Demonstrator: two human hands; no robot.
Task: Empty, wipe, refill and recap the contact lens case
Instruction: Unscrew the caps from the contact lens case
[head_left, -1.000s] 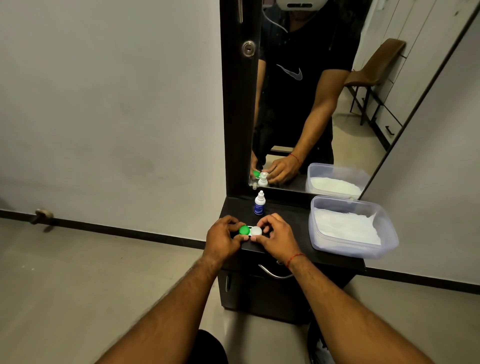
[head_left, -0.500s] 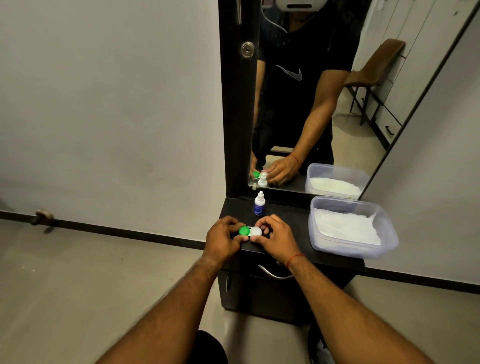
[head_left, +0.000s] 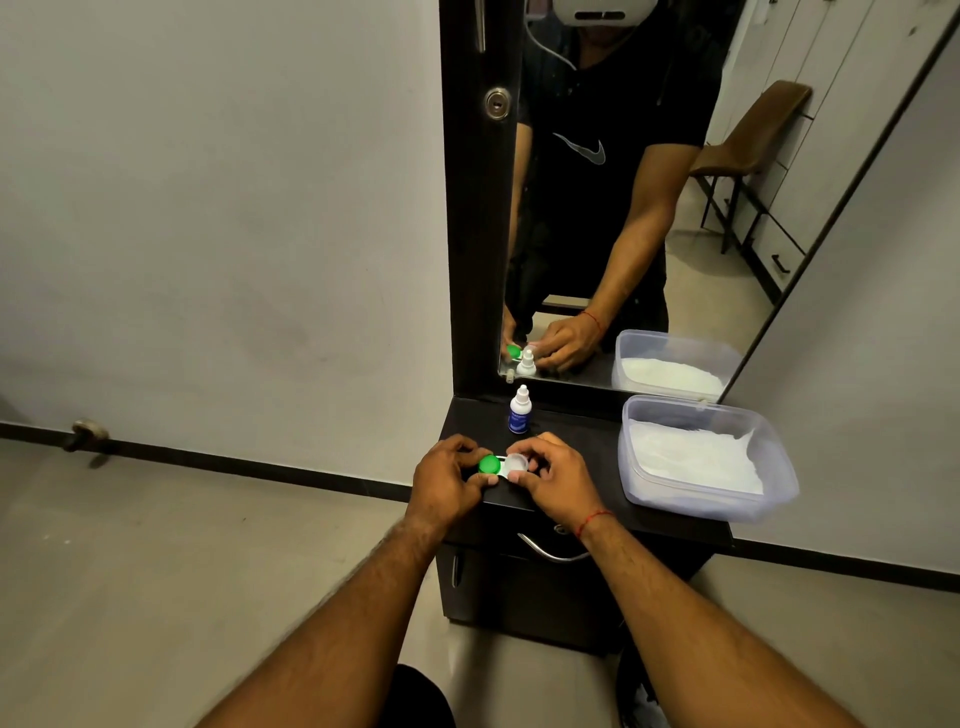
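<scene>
Case (head_left: 501, 470): at counter (head_left: 571, 421) edge. Left hand (head_left: 447, 480) pinches its green cap (head_left: 488, 464) end. Right hand (head_left: 553, 478) grips white cap (head_left: 516, 461), which seems slightly lifted since a moment ago. Judged: uncapping begun, emptying pending.

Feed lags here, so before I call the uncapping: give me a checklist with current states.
1. Left hand grip on the case's green end: ok.
2. Right hand grip on white cap: ok.
3. White cap loosened yet: cannot tell.
4. Green cap on: ok.
5. Bottle upright, capped, behind the hands: ok.
6. Tub of tissue open, to the right: ok.
</scene>
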